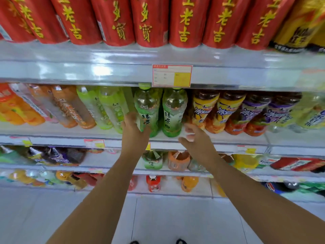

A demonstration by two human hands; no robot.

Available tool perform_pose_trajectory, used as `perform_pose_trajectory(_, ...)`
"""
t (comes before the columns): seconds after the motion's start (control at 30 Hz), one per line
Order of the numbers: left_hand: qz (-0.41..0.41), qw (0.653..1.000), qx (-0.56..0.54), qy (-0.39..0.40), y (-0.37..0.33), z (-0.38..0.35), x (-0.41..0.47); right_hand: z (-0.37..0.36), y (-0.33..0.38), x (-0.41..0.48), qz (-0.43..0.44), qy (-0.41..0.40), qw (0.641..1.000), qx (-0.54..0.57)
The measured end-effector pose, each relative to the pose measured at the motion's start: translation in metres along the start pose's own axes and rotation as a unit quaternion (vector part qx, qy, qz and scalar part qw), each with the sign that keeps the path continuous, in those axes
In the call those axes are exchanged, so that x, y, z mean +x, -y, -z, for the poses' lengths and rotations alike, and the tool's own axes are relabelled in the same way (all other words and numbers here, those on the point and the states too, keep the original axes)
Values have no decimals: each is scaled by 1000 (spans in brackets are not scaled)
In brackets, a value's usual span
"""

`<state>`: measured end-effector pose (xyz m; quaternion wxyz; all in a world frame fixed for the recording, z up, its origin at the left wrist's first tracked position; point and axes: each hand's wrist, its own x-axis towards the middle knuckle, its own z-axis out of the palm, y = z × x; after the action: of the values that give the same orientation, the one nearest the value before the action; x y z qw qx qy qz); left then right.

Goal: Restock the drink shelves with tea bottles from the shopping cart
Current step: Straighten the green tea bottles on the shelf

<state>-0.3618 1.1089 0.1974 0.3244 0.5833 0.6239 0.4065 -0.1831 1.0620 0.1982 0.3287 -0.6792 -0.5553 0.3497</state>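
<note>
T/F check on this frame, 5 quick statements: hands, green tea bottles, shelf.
1. The left hand is on a green tea bottle standing on the shelf. True.
2. The right hand grips a bottle. False: it is open and holds nothing, near the shelf edge.
3. A second green tea bottle stands right of the first. True.
4. The price tag hangs below the green tea bottles. False: it sits on the shelf edge above them.
5. The red cans fill the shelf above. True.
</note>
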Motion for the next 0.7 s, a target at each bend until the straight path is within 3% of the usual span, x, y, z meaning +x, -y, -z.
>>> perform_pose_trajectory(0.17,9,1000,18,15,0,-5,12,-23,14,37,-1,-79,995,66)
perform_pose_trajectory(0.37,12,999,37,19,-2,-10,11,-40,21,52,-11,-184,980,72)
perform_pose_trajectory(0.57,15,998,51,19,-7,-13,11,-22,9,54,31,-110,991,73)
perform_pose_trajectory(0.7,24,997,70,9,-7,-20,11,-11,4,56,54,-58,997,14)
